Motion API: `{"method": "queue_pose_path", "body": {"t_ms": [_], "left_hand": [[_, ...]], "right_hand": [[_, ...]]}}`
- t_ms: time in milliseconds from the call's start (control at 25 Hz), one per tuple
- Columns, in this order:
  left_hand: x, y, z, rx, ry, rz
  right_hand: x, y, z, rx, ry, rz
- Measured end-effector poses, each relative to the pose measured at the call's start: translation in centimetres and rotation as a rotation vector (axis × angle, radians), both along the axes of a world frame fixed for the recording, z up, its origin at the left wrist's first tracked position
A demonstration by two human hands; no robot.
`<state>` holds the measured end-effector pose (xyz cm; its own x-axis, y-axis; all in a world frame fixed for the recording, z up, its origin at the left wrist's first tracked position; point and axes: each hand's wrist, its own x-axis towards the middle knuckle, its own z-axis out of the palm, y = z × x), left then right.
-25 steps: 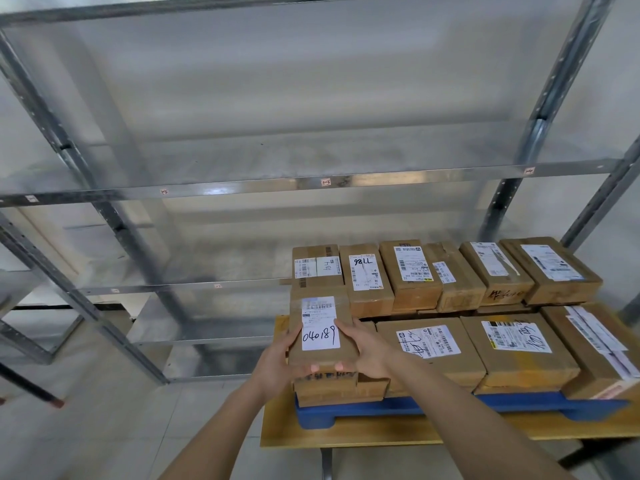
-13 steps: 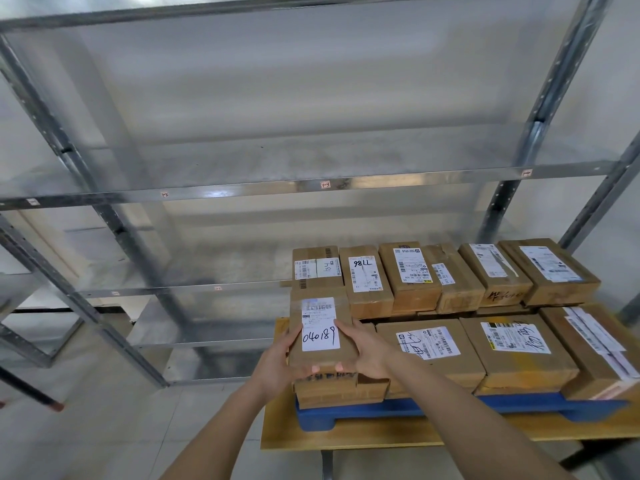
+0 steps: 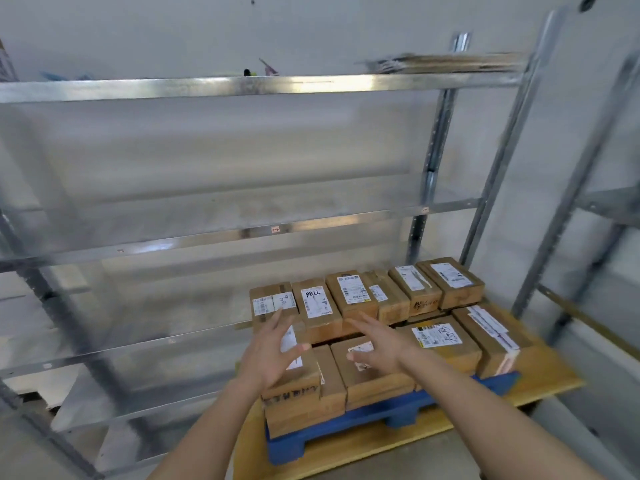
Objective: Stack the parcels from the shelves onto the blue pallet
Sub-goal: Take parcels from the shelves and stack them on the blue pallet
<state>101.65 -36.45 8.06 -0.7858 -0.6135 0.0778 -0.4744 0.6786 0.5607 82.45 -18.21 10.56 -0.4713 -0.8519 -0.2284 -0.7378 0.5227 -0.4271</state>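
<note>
Both open: left hand (image 3: 268, 355) and right hand (image 3: 377, 348) hovering with spread fingers, gripping nothing. Nearest cardboard parcel (image 3: 294, 386) resting stacked at seven o'clock on the blue pallet (image 3: 346, 427), probably to square the corner.

Brown labelled parcels (image 3: 349, 296) lie flat – stacked on blue pallet (image 3: 349, 422).
</note>
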Motion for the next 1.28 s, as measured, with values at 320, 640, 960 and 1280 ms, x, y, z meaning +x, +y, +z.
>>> {"method": "queue_pose_path", "body": {"t_ms": [320,640,960,1280], "left_hand": [[-5.7,11.4,5.4,-0.119,0.058,-0.325],[-13.6,31.0,10.3,-0.187,0.148,-0.687],[-21.6,58.6,10.8,-0.198,0.13,-1.037],[-24.3,82.3,8.3,-0.095,0.08,-1.265]], "right_hand": [[0.3,16.4,6.7,0.118,0.247,-0.247],[0.6,39.2,11.0,0.119,0.347,-0.593],[2.5,68.2,10.9,0.209,0.308,-0.959],[7.0,89.3,9.7,0.278,0.233,-1.233]]}}
